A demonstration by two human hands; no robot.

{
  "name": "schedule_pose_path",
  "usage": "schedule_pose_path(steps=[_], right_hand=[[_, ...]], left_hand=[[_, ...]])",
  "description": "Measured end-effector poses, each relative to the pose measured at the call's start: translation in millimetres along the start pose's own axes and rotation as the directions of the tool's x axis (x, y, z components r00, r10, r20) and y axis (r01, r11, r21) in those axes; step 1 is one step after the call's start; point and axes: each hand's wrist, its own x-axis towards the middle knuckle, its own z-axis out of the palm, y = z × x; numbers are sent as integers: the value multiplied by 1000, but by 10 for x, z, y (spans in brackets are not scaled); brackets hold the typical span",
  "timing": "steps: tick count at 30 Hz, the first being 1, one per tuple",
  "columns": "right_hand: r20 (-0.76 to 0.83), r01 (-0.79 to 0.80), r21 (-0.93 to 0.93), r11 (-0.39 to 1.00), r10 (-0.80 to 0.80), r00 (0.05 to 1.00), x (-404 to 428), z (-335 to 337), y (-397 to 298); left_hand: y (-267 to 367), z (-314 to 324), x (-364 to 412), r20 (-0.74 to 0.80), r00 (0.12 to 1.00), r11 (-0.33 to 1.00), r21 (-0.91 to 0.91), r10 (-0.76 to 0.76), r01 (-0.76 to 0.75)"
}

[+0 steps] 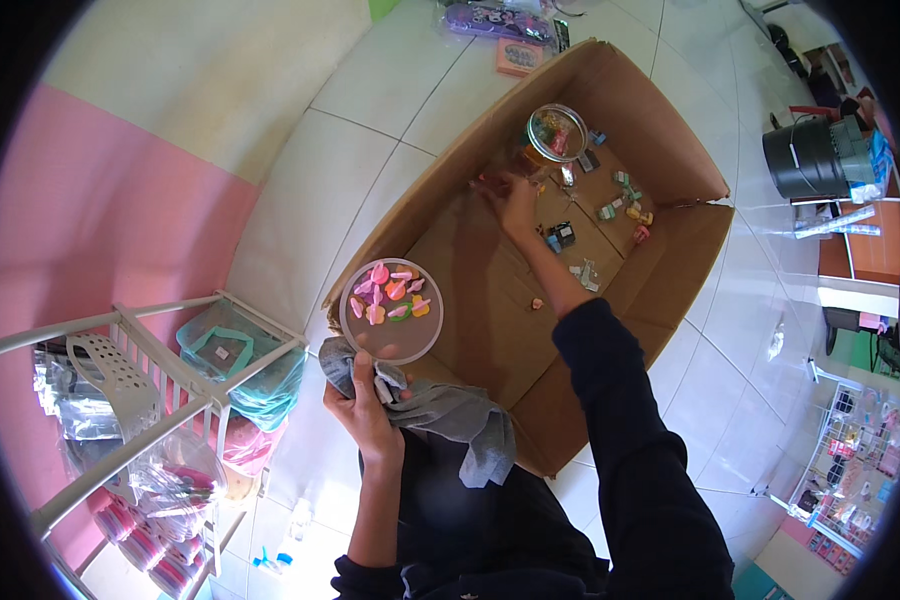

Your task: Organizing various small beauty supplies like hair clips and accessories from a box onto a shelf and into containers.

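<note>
My left hand (364, 416) grips a round translucent plastic lid or shallow tub (420, 341), with a grey cloth (450, 420) bunched in the same grasp. Several small pink, purple, orange and green plastic trinkets (390, 292) lie in the round piece. Inside a large open cardboard box (465, 262), my right hand (516, 202) reaches near the far left wall. Its fingertips are blurred beside a small reddish spot, so I cannot tell if they hold anything. Just beyond it stands a clear round jar (557, 135) with colourful small pieces inside.
Small tagged trinkets (621, 202) and a black item (562, 235) lie on the box floor. A white rack (210, 390) with bagged goods stands at left. Packaged items (499, 24) sit beyond the box. A black bin (806, 157) and a wire display rack (847, 457) are at right.
</note>
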Motion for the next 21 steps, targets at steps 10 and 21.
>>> schedule_pose_path(steps=[10, 21], right_hand=[[8, 122, -279, 953, -125, 992, 144, -54, -177], [472, 650, 53, 758, -593, 652, -936, -569, -2001]], left_hand=[[18, 8, 1, 20, 1000, 1000, -3, 22, -22], [-88, -13, 29, -21, 999, 998, 40, 49, -48]])
